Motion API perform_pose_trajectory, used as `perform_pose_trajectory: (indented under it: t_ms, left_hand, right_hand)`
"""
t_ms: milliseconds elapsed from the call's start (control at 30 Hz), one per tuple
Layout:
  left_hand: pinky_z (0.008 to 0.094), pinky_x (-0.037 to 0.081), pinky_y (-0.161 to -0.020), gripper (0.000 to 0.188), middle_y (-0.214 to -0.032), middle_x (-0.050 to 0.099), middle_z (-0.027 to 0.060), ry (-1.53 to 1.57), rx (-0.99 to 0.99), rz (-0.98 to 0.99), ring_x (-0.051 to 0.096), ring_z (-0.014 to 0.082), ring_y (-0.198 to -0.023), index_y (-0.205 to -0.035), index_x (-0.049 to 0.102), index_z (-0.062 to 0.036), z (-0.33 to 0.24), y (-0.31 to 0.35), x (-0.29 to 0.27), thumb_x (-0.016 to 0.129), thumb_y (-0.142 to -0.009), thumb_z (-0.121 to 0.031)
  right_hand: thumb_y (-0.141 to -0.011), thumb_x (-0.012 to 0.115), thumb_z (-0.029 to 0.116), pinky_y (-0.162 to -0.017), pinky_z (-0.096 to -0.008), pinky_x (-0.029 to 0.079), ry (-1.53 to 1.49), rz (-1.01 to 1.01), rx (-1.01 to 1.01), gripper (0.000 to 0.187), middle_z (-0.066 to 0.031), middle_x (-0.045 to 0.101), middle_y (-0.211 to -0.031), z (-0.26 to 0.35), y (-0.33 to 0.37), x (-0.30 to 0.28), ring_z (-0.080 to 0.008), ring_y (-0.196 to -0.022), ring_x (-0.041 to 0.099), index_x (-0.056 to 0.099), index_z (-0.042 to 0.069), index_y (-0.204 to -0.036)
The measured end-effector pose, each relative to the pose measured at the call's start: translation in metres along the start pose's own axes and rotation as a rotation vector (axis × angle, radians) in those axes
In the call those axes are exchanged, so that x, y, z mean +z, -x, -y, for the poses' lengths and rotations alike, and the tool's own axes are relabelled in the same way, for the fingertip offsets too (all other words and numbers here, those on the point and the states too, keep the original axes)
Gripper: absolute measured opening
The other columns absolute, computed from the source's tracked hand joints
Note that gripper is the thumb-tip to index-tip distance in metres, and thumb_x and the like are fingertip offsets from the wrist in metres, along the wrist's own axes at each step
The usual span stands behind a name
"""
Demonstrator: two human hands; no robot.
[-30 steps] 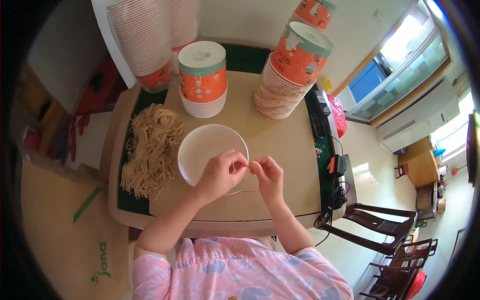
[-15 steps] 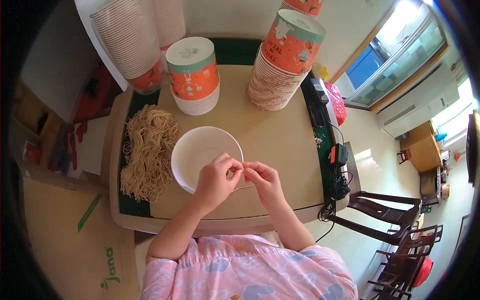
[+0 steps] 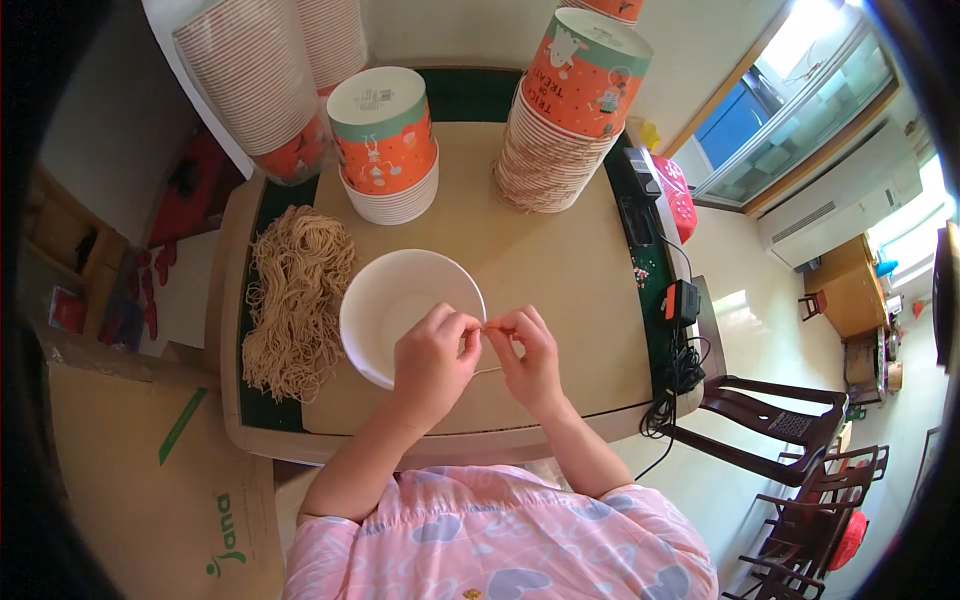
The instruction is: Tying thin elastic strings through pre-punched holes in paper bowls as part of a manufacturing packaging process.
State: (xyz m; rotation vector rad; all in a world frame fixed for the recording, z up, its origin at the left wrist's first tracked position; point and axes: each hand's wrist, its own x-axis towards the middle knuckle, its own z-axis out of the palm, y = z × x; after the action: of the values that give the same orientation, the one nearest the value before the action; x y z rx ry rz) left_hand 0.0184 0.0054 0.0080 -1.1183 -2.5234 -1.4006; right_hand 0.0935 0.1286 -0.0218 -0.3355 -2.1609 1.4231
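My left hand [image 3: 430,362] and my right hand [image 3: 528,360] meet fingertip to fingertip over the near right rim of a white paper bucket [image 3: 385,305]. Both pinch a thin beige string [image 3: 487,371], a short length of which shows below the fingers. Where exactly it runs between the fingertips is too small to make out. The bucket's mouth faces up, and its inside is white. To its left lies a big loose heap of beige strings [image 3: 296,305].
Behind the bucket stand an upturned orange and green bucket stack [image 3: 385,150] and a taller stack with strings [image 3: 560,130]. Wrapped white stacks [image 3: 250,80] lean at the far left. A power strip [image 3: 636,190] and black cables [image 3: 665,410] run along the table's right edge.
My right hand has turned a little more upright, with its fingertips slightly higher. Both hands still pinch the string by the bucket's rim, and the view has shifted slightly.
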Motion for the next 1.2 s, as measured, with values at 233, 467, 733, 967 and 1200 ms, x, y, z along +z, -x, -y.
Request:
perform_pose_trajectory:
  t_ms: [233,467,733,967,1200]
  left_hand:
    - [0.0308,0.046,-0.054,0.011,-0.077,0.061,0.0068,-0.003,-0.007,-0.030,0.058,0.0199,-0.060,-0.084,0.062,-0.0040,0.003,-0.001,0.002,0.069,-0.076,-0.001]
    - [0.0336,0.048,-0.056,0.006,-0.079,0.062,0.0073,0.098,-0.118,0.030,0.061,0.0222,-0.063,-0.082,0.064,-0.0057,0.003,-0.001,-0.002,0.069,-0.078,-0.005]
    - [0.0315,0.046,-0.053,0.005,-0.076,0.063,0.0074,0.167,-0.172,0.030,0.056,0.0187,-0.056,-0.081,0.066,-0.0040,-0.002,0.001,-0.005,0.069,-0.079,-0.007]
    - [0.0328,0.048,-0.055,0.006,-0.074,0.062,0.0083,0.114,-0.157,-0.031,0.059,0.0221,-0.059,-0.077,0.064,-0.0029,-0.001,0.001,0.000,0.069,-0.077,-0.006]
    - [0.0328,0.049,-0.055,0.006,-0.073,0.062,0.0080,0.120,-0.206,-0.015,0.060,0.0210,-0.059,-0.076,0.061,-0.0021,0.006,0.001,-0.012,0.067,-0.076,-0.004]
  right_hand:
    - [-0.089,0.056,0.000,-0.070,-0.0223,0.044,-0.134,0.095,0.024,0.005,-0.0035,0.055,-0.086,-0.009,-0.003,-0.003,-0.0114,-0.078,0.054,0.059,0.000,-0.093]
    - [-0.092,0.058,0.006,-0.066,-0.0203,0.042,-0.452,0.150,0.332,0.007,0.0008,0.057,-0.084,-0.010,-0.003,-0.004,-0.0059,-0.073,0.052,0.060,0.000,-0.094]
    - [-0.087,0.062,0.000,-0.067,-0.0219,0.044,-0.201,0.004,0.127,0.004,-0.0018,0.057,-0.082,-0.003,0.001,0.003,-0.0084,-0.073,0.053,0.063,-0.001,-0.090]
    - [-0.082,0.065,-0.003,-0.065,-0.0258,0.047,0.023,-0.071,-0.012,0.007,-0.0072,0.058,-0.082,0.009,0.003,0.008,-0.0148,-0.072,0.057,0.064,-0.001,-0.088]
    - [-0.081,0.066,-0.001,-0.062,-0.0267,0.047,0.107,0.029,-0.019,0.016,-0.0065,0.059,-0.081,0.018,-0.001,0.004,-0.0142,-0.068,0.057,0.065,0.003,-0.096]
